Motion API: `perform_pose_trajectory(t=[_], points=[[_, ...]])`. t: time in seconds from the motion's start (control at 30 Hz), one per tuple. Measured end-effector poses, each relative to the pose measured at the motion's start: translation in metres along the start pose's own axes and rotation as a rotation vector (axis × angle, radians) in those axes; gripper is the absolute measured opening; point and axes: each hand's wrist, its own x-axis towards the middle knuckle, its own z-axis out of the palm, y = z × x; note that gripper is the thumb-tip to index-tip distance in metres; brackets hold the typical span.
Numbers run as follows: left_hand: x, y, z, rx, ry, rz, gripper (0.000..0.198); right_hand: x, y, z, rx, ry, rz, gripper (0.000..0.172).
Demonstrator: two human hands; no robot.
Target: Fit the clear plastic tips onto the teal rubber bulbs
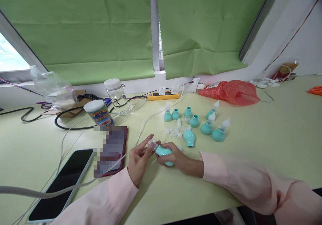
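My right hand [173, 154] is wrapped round a teal squeeze bulb [164, 152], tilted with its neck to the upper left. At that neck, my left hand [140, 159] pinches a clear plastic collar [152, 145] between thumb and forefinger; whether it is fully seated I cannot tell. Just beyond my right hand a loose teal bulb [189, 138] lies on its side. Small white and clear tips [176, 131] are scattered behind it. Several more bulbs stand upright: open ones such as this bulb [194, 121], and others with clear collars and white nozzles, like this bulb [218, 134].
Left of my hands lie a black-screened phone [62, 181] and a red-cased phone [114, 151], crossed by a white cable [130, 149]. A printed canister [99, 113], a clear jar [117, 95], a yellow power strip [163, 96] and red bubble wrap [233, 92] line the back.
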Motion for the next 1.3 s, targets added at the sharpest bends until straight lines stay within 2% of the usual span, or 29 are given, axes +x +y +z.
perform_pose_trajectory(t=[0.13,0.27,0.4,0.47,0.53,0.6,0.67,0.73,0.8,0.9,1.0,1.07,1.2,1.3], points=[[-0.003,0.003,0.003,0.044,0.037,0.025,0.053,-0.003,0.001,0.003,0.269,-0.092,0.069,0.009],[-0.006,0.003,0.005,0.101,0.067,0.092,0.044,-0.003,0.0,0.001,0.441,-0.252,0.164,0.004],[-0.007,0.003,0.004,0.198,0.07,0.184,0.034,0.0,-0.008,-0.005,0.385,-0.324,0.232,0.004],[-0.006,0.005,0.002,0.209,0.079,0.204,0.033,0.001,-0.015,-0.008,0.236,-0.306,0.194,0.002],[-0.005,0.008,0.002,0.184,0.106,0.206,0.034,0.0,-0.021,-0.01,-0.026,-0.251,0.096,0.009],[-0.003,0.011,0.002,0.153,0.146,0.196,0.035,0.0,-0.022,-0.012,-0.427,-0.099,-0.116,0.02],[-0.001,0.012,0.002,0.137,0.19,0.176,0.035,0.0,-0.019,-0.012,-0.825,0.108,-0.371,0.025],[0.0,0.011,0.003,0.132,0.22,0.152,0.036,0.001,-0.013,-0.013,-1.115,0.218,-0.529,0.02],[0.0,0.009,0.002,0.142,0.215,0.128,0.037,0.002,-0.008,-0.014,-1.215,0.205,-0.555,0.013],[-0.001,0.005,0.001,0.176,0.172,0.124,0.034,0.003,-0.007,-0.013,-1.064,0.151,-0.5,0.005],[-0.002,0.003,0.0,0.204,0.142,0.14,0.031,0.003,-0.011,-0.013,-0.83,0.101,-0.385,0.01],[-0.002,0.002,0.0,0.214,0.141,0.142,0.03,0.003,-0.013,-0.013,-0.689,0.06,-0.261,0.013],[-0.002,0.001,0.001,0.181,0.169,0.166,0.023,0.003,-0.017,-0.012,-0.359,-0.107,0.078,0.013],[-0.003,0.003,0.002,0.165,0.173,0.174,0.018,0.003,-0.022,-0.011,-0.226,-0.149,0.129,0.012]])
